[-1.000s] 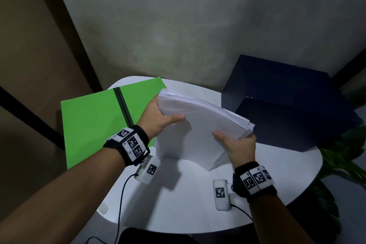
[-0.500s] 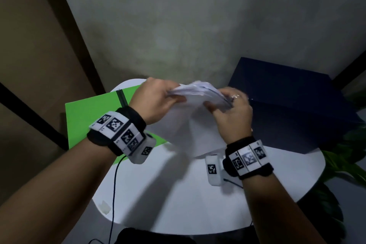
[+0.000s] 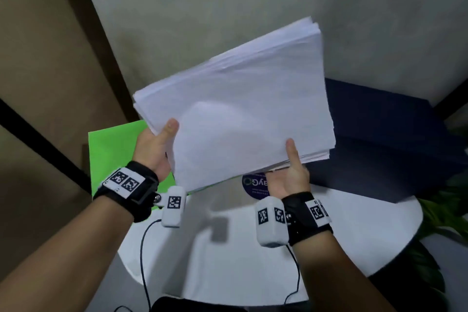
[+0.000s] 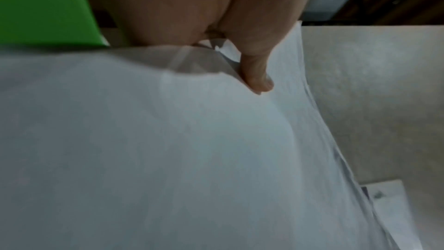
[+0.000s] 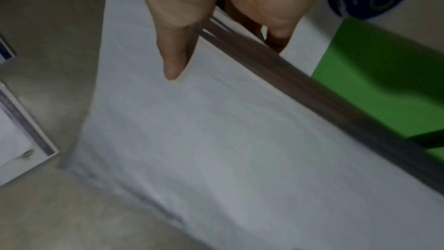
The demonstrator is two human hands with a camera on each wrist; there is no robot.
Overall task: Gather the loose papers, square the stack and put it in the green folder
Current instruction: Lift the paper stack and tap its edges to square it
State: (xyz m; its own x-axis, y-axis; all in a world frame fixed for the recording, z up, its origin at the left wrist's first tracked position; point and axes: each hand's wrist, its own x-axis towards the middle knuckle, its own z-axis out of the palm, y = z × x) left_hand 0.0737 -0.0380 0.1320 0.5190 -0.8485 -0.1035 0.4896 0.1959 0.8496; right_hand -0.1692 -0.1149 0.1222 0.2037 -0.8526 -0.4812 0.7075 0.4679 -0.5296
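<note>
A thick stack of white papers [image 3: 243, 114] is held up in the air above the table, tilted toward me, its edges slightly fanned. My left hand [image 3: 157, 147] grips its lower left corner, thumb on the top sheet and fingers hidden beneath. My right hand [image 3: 291, 167] grips the lower right edge the same way. The wrist views show each thumb pressed on the stack [image 4: 168, 149] [image 5: 228, 130]. The green folder [image 3: 114, 152] lies on the table's left side, mostly hidden behind the papers and my left hand.
A round white table [image 3: 354, 235] lies below, with a round dark blue sticker [image 3: 254, 183] on it. A large dark blue box [image 3: 392, 134] stands at the back right. Green plant leaves [image 3: 445, 210] show past the right edge. Cables hang from the wrist cameras.
Half a second ago both hands held the stack on edge over the table. Now it is lifted higher with its broad face turned toward me.
</note>
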